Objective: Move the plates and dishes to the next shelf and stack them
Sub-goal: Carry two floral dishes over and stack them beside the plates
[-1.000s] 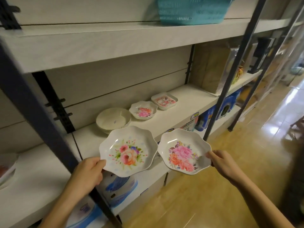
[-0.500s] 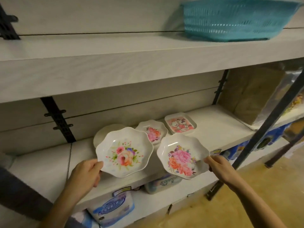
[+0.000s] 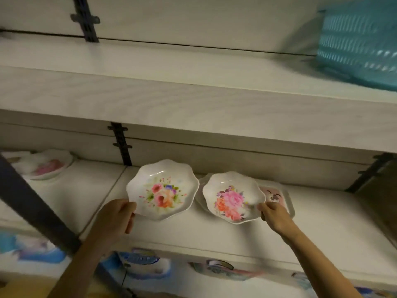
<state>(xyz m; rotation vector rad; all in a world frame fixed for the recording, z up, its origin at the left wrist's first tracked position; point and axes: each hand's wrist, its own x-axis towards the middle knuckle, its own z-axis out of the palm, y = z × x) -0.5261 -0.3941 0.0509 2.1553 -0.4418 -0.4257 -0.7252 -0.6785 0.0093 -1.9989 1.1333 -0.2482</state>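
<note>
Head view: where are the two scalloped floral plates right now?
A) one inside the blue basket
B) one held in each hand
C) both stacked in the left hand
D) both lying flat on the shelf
B: the left hand grips the rim of the orange-pink plate, and the right hand pinches the rim of the pink-flower plate, side by side.

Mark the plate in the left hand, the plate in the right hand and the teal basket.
Left-hand plate (image 3: 163,194): head view, on its central flower print.
Right-hand plate (image 3: 232,201): head view, on the pink flower.
Teal basket (image 3: 356,39): head view, on its slatted side wall.
</note>
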